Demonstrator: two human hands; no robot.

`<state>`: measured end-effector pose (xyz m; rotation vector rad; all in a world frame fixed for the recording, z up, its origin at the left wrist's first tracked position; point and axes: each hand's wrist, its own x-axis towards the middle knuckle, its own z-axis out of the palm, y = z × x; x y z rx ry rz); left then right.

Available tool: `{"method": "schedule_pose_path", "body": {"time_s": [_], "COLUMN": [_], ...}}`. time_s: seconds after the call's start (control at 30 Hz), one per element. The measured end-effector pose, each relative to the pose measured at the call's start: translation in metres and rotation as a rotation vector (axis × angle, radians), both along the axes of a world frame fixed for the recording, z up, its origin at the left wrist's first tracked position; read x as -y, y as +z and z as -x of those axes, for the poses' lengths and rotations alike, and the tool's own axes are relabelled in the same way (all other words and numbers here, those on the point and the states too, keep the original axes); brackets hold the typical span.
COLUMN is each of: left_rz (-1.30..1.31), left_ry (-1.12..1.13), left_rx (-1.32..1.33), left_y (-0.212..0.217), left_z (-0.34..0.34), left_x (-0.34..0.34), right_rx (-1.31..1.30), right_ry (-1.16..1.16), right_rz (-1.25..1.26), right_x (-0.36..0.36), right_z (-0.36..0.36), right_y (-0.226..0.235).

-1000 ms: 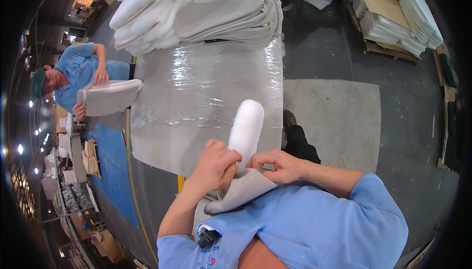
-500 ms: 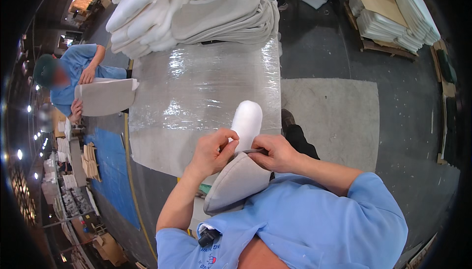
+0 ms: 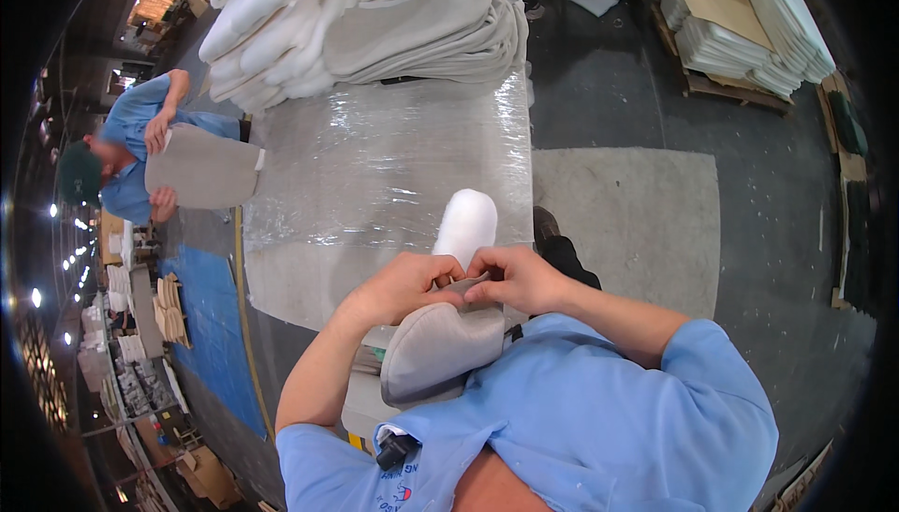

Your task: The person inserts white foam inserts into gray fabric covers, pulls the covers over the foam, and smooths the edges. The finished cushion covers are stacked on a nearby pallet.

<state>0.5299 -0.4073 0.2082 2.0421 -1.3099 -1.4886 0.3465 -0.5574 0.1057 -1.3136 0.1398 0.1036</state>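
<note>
A white, rounded padded piece (image 3: 466, 224) lies partly over the near edge of the plastic-wrapped table. A grey fabric cover (image 3: 438, 355) hangs folded from its near end, close to my shirt. My left hand (image 3: 412, 287) pinches the cover's edge, its fingertips curled at the end of the white piece. Beside it, my right hand (image 3: 517, 280) grips the same edge between thumb and fingers. The two hands almost touch, and the fabric between them is bunched and partly hidden.
The table (image 3: 328, 184) carries a stack of grey covered pads (image 3: 421, 35) and white padding (image 3: 272, 35) at its far end. At the left, a co-worker (image 3: 140, 138) holds a grey pad (image 3: 201, 168). A pallet of white pads (image 3: 721, 49) stands far right.
My right hand has moved left, toward my left hand, and the cover's edge has bunched between them. The co-worker has raised and turned the grey pad, with the hands shifting on it.
</note>
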Motion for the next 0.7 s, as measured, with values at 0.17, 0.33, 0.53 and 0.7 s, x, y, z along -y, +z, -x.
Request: {"method": "schedule_pose_path", "body": {"time_s": [0.17,0.33,0.53,0.7], "left_rz": [0.182,0.150,0.150,0.030], "left_ry": [-0.092,0.019,0.195,0.213], "left_rx": [0.129,0.029,-0.190,-0.347], "left_y": [-0.005,0.000,-0.019,-0.015], "left_z": [0.000,0.008,0.002,-0.002], "left_x": [-0.003,0.003,-0.012,-0.004], "right_rx": [-0.150,-0.172,-0.176,-0.048], "right_ry": [0.363,0.498,0.414,0.175], "right_rz": [-0.427,-0.351,-0.117,-0.230], "right_x": [0.029,0.034,0.035,0.018], "right_z": [-0.005,-0.008,-0.013,-0.002], "right_y": [-0.006,-0.014,-0.007,-0.026]}}
